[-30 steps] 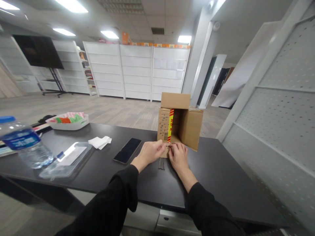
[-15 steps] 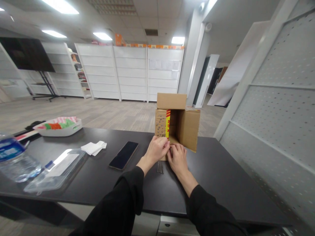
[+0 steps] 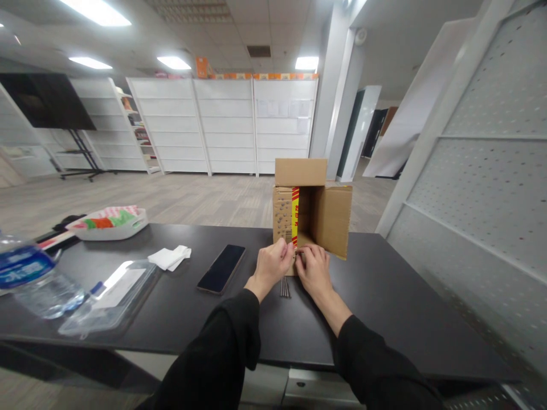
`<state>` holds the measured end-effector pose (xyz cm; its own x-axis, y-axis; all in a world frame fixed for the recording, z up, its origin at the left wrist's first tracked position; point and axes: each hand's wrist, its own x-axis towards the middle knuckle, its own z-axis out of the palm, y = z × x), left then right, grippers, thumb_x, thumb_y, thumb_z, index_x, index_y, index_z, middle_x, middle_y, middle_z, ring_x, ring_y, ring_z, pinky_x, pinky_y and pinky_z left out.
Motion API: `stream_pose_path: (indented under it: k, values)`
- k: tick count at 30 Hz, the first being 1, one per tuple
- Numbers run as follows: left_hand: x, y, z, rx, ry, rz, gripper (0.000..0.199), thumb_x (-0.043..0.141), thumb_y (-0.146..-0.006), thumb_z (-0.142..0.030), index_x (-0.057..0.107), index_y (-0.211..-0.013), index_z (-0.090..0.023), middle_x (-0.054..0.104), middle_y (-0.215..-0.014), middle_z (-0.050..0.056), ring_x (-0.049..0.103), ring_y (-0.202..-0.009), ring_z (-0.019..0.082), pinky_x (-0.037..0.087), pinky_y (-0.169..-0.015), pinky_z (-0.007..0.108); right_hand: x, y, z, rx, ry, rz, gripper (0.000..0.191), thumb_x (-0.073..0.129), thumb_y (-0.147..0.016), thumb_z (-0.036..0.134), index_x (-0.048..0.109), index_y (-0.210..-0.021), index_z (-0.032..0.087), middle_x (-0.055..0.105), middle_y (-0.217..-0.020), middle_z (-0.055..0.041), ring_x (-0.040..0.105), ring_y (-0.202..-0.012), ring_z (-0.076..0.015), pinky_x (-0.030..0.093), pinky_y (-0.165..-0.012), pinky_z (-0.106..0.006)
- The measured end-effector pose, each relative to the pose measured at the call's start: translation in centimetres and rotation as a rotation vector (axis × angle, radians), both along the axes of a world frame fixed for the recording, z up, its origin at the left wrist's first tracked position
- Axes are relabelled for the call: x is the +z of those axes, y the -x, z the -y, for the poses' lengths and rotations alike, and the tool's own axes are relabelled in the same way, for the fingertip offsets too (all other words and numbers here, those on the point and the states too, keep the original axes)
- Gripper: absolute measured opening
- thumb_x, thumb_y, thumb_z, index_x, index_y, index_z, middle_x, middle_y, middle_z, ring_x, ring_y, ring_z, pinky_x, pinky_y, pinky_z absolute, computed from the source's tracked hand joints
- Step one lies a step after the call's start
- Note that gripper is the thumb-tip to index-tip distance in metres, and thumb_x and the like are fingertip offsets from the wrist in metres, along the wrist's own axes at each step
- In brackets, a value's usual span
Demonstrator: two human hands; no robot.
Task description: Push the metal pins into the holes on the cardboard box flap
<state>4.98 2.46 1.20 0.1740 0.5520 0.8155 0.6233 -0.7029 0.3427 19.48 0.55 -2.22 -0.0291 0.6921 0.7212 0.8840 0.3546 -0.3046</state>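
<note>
A cardboard box [image 3: 337, 219] stands on the dark table, its opening facing me and its flaps spread. Several small round dark spots dot its left flap [image 3: 282, 210], beside a strip of yellow and red tape [image 3: 296, 210]. My left hand [image 3: 273, 263] is closed in a pinch at the lower front of the box; whatever is in the fingers is too small to make out. Close beside it, my right hand [image 3: 315, 267] has its fingers curled at the bottom flap, something tiny and dark at the fingertips. Several thin metal screws or nails [image 3: 285, 288] lie between my wrists.
Left of my hands lie a phone [image 3: 222, 269], white tissues [image 3: 171, 257] and a clear plastic case [image 3: 115, 296]. A water bottle [image 3: 38, 279] and a white basket [image 3: 111, 225] are farther left. A perforated panel [image 3: 482, 188] rises along the right side.
The camera view has shifted slightly, so the table things appear a little farther right. Both hands stay at the lower front of the box, with only small finger movement.
</note>
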Motion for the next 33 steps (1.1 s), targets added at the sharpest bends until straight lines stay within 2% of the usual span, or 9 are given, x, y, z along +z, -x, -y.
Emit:
stream_pose_path:
  k: [7, 22, 33]
  values:
    - [-0.21, 0.34, 0.4, -0.091, 0.045, -0.038, 0.043, 0.039, -0.097, -0.031, 0.039, -0.056, -0.019, 0.037, -0.046, -0.005, 0.034, -0.042, 0.006, 0.023, -0.048, 0.023, -0.08, -0.09, -0.03, -0.007, 0.001, 0.011, 0.015, 0.05, -0.091, 0.023, 0.064, -0.096, 0.02, 0.063, -0.104, -0.009, 0.051, -0.097, -0.0245, 0.035, -0.083, -0.037]
    - [-0.18, 0.41, 0.2, -0.117, 0.225, -0.008, 0.047, 0.035, -0.097, -0.039, 0.04, -0.055, -0.019, 0.038, -0.048, -0.004, 0.03, -0.044, 0.007, 0.024, -0.049, 0.023, -0.17, -0.08, -0.31, -0.043, 0.023, 0.025, 0.016, 0.047, -0.094, 0.023, 0.063, -0.095, 0.019, 0.064, -0.105, -0.0103, 0.05, -0.101, -0.0249, 0.035, -0.085, -0.038]
    - [-0.11, 0.51, 0.05, -0.106, 0.24, 0.018, 0.046, 0.035, -0.097, -0.039, 0.038, -0.056, -0.019, 0.036, -0.049, -0.005, 0.029, -0.045, 0.007, 0.022, -0.049, 0.024, -0.24, 0.31, -0.44, -0.098, 0.037, 0.091, 0.015, 0.045, -0.095, 0.021, 0.06, -0.095, 0.017, 0.064, -0.107, -0.0112, 0.048, -0.101, -0.0266, 0.032, -0.084, -0.038]
